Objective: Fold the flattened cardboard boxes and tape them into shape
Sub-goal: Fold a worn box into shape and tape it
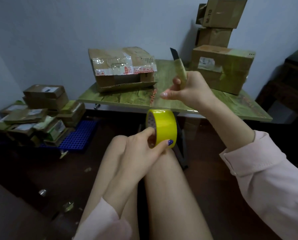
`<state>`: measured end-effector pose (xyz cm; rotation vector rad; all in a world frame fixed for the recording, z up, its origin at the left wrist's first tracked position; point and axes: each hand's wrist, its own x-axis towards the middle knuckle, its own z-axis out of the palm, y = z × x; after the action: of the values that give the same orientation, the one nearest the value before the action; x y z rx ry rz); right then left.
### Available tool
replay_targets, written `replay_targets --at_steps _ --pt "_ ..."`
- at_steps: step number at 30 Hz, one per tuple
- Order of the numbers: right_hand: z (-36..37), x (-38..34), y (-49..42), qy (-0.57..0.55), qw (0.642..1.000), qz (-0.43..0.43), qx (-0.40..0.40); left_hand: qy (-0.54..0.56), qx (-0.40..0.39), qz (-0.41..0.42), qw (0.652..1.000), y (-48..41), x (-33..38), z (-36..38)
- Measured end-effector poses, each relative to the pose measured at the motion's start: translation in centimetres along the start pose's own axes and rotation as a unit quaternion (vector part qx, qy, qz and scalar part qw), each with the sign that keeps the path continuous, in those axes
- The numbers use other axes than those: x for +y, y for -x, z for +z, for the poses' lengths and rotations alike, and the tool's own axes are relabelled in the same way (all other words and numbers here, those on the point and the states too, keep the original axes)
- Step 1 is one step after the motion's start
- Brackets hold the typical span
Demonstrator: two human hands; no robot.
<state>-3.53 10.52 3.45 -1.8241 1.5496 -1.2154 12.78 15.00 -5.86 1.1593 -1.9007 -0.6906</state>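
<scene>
**Holding tape and knife before the table**

Grips the yellow tape roll [162,128] in the left hand [139,149], thumb across the outside and fingers in the core, just below the table [240,104] front edge. Clutches a knife [180,68] in the curled right hand [191,89] above that edge, fingertips pinching the roll's pulled-out end. Faces a torn box [122,70] on the table's left half and a closed box [222,70] on its right.

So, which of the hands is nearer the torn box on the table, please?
Right. The right hand holds a knife right of the torn box; the left hand grips the tape roll down at the lap.
</scene>
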Motion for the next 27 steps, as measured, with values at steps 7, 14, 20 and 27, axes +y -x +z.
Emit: replay_targets --at_steps 7,14,20,27 --pt "-0.4 3.2 -2.5 0.116 0.991 0.023 0.06 0.129 -0.023 -0.017 0.991 -2.5 0.2 2.3" --pt "1.6 6.8 -3.8 0.228 0.969 0.024 0.097 0.104 0.001 -0.034 0.994 -4.7 -0.9 3.8" --pt "2.5 7.2 -4.0 0.239 0.959 -0.022 0.152 0.086 0.055 -0.068 0.992 -4.5 -1.5 4.1" --pt "2.4 8.0 -5.0 0.265 0.953 0.076 0.122 0.202 0.01 -0.11 0.973 -5.0 -3.1 5.6"
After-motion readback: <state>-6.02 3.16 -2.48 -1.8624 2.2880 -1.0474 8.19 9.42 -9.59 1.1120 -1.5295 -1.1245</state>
